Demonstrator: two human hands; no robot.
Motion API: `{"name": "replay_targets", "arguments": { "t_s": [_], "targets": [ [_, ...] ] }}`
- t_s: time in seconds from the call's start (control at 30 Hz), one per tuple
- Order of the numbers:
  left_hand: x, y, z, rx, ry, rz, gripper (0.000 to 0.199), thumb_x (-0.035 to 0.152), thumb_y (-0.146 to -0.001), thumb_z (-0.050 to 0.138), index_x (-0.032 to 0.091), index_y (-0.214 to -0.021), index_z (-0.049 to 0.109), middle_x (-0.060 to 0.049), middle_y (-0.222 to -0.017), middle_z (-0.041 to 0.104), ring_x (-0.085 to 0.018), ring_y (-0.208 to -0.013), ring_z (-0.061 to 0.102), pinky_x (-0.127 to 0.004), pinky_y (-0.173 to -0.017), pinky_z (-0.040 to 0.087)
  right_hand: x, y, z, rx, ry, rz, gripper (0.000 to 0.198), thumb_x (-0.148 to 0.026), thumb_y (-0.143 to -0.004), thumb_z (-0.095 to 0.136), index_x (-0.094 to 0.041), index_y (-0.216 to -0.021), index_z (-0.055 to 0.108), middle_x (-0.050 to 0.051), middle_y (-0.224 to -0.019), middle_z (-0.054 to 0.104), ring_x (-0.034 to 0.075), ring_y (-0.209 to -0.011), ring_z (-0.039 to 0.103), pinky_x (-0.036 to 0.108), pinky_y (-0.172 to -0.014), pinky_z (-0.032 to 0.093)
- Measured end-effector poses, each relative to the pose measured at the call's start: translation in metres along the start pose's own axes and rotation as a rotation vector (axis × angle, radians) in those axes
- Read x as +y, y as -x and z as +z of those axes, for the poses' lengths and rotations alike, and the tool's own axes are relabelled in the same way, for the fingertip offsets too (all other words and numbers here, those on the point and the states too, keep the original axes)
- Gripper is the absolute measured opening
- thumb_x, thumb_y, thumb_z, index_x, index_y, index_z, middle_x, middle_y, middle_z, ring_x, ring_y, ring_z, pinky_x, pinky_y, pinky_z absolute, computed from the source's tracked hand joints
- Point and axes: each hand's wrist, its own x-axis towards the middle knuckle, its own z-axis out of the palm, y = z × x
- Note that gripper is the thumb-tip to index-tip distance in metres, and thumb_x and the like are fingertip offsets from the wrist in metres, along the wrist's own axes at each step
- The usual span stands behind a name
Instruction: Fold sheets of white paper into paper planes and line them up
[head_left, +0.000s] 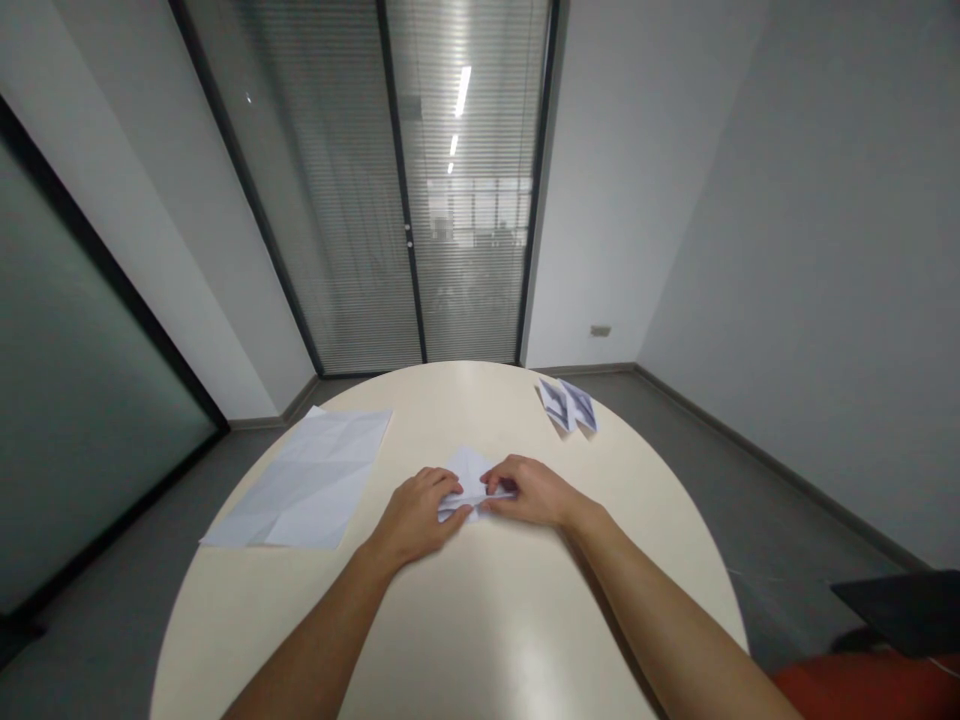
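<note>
A small folded sheet of white paper [470,468] lies on the table in front of me, between my two hands. Its left side is gripped by my left hand [421,512], thumb below and fingers above. On the opposite side, my right hand [531,490] pinches the paper's edge between thumb and curled fingers. A raised crease runs across the paper from one hand to the other. Parts of the paper are hidden under my fingers.
A large creased white sheet [307,480] lies at the table's left edge. Two folded paper pieces [568,407] stand near the far right edge. The round cream table [465,620] faces a glass partition with blinds [352,200]. Something red [870,688] shows at lower right.
</note>
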Motion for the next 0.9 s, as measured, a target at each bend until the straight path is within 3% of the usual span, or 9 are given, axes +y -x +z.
{"name": "replay_targets", "arguments": {
  "t_s": [0.37, 0.7, 0.9],
  "targets": [
    [-0.005, -0.003, 0.002, 0.005, -0.062, -0.13, 0.028, 0.028, -0.1, 0.045, 0.021, -0.114, 0.069, -0.006, -0.113, 0.075, -0.023, -0.103, 0.069, -0.037, -0.094, 0.052, -0.003, -0.001, -0.002, 0.045, 0.014, 0.104, 0.022, -0.035, -0.096, 0.056, -0.02, -0.1, 0.072, 0.007, -0.092, 0.075, 0.02, -0.081, 0.066, 0.028, -0.072, 0.043],
    [-0.009, -0.005, 0.006, 0.005, -0.093, -0.138, 0.025, 0.022, -0.097, 0.049, 0.022, -0.113, 0.069, -0.005, -0.112, 0.075, -0.023, -0.101, 0.069, -0.037, -0.092, 0.052, 0.003, -0.001, 0.002, 0.051, 0.038, 0.104, 0.023, -0.027, -0.096, 0.054, -0.019, -0.11, 0.07, 0.01, -0.106, 0.074, 0.022, -0.091, 0.067, 0.031, -0.082, 0.046],
    [-0.015, -0.006, 0.012, 0.02, -0.076, -0.087, 0.024, 0.017, -0.096, 0.05, 0.021, -0.112, 0.068, -0.005, -0.112, 0.075, -0.022, -0.108, 0.067, -0.047, -0.112, 0.037, 0.009, -0.001, 0.006, 0.061, 0.046, 0.067, 0.026, -0.023, -0.096, 0.053, -0.019, -0.114, 0.07, 0.009, -0.112, 0.074, 0.023, -0.1, 0.067, 0.034, -0.09, 0.048]
  ]
}}
